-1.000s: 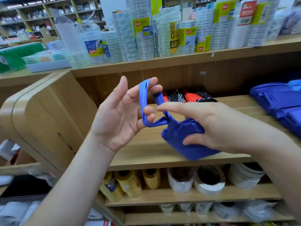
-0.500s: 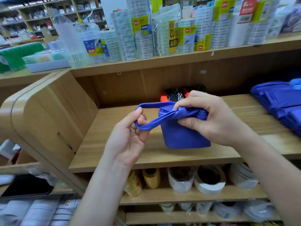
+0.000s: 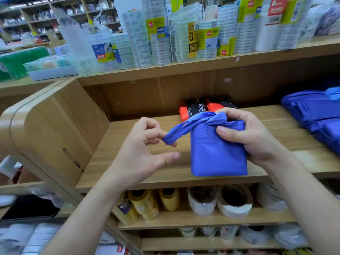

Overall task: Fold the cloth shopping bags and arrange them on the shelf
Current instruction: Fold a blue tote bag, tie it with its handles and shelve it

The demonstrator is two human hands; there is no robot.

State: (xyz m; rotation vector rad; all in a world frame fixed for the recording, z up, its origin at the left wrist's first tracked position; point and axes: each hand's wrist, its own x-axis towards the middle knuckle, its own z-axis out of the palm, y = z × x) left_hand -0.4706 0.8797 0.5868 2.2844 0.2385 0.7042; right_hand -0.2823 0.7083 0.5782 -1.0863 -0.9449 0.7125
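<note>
The left hand [image 3: 145,150] is seen nearest, its forefingers curled round the looped end of a handle strap [image 3: 182,128], while the thumb is stretched out below the strap and kept apart from it. The strap is drawn taut to the right, where it is wrapped over the top of a folded blue bag [image 3: 217,155]. The bag's upper edge is gripped by the right hand [image 3: 252,137]: the thumb is pressed against the front face and the fingers are curled over the top. The bag is held upright over the front part of the wooden shelf [image 3: 128,173]; whether its lower edge touches the board cannot be told. On the board below, yellow rolls [image 3: 143,203] and white tape rolls [image 3: 233,201] are stored. Behind the bag, against the back panel, orange and black items [image 3: 195,107] are laid. At the right end of the shelf a stack of blue bags [image 3: 316,116] is piled, well apart from the held one. On the board above, wrapped tape packs [image 3: 160,37] are lined up, and further shelving is seen blurred at the far left
</note>
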